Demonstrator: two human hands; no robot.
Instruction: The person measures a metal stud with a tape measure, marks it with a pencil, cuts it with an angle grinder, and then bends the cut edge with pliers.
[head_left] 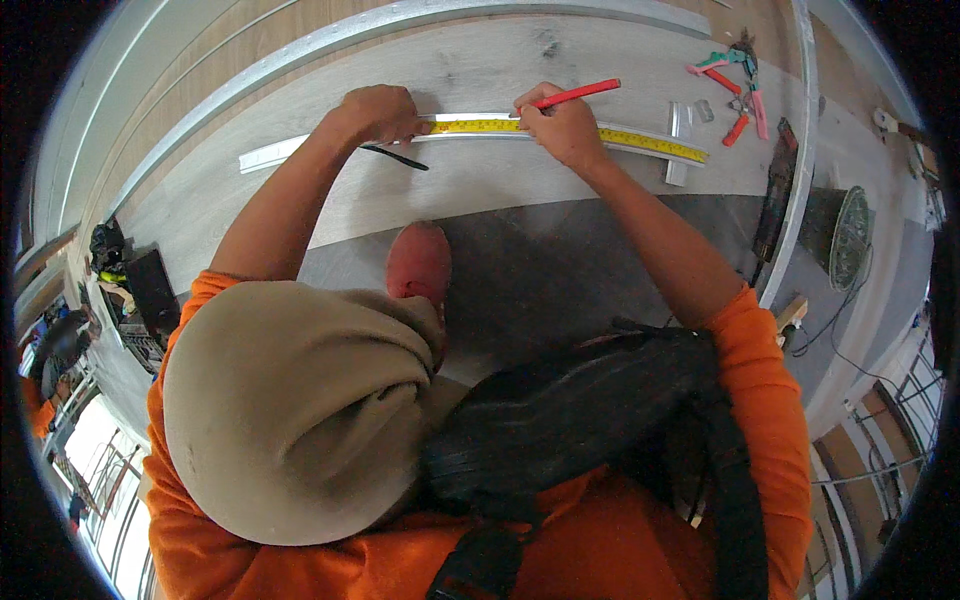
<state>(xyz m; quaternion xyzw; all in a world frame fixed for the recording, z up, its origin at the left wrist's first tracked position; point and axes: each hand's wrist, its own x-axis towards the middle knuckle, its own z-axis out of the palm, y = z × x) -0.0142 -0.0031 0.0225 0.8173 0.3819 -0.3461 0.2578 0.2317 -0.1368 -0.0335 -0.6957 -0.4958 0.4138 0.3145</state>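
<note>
A silvery metal profile [270, 155] lies across the pale board in front of me. Along it runs the yellow blade of a tape measure [640, 141], stretching right from my left hand [380, 115]. That hand is closed at the blade's left end, its fingers mostly turned away; the tape's case does not show. A black strap [397, 156] hangs out just below it. In my right hand [563, 128] a red pencil [588, 91] is pinched, pointing down-left to the blade's upper edge. My right fingers rest at the profile, partly covering the blade.
Teal-and-red snips [735, 65] and red-handled pliers [738, 115] lie at the far right. A short metal piece [679, 145] sits crosswise under the tape's right end. Long metal rails [420, 17] border the board. A round wire-mesh object [850, 238] stands right; another person [45, 385] appears far left.
</note>
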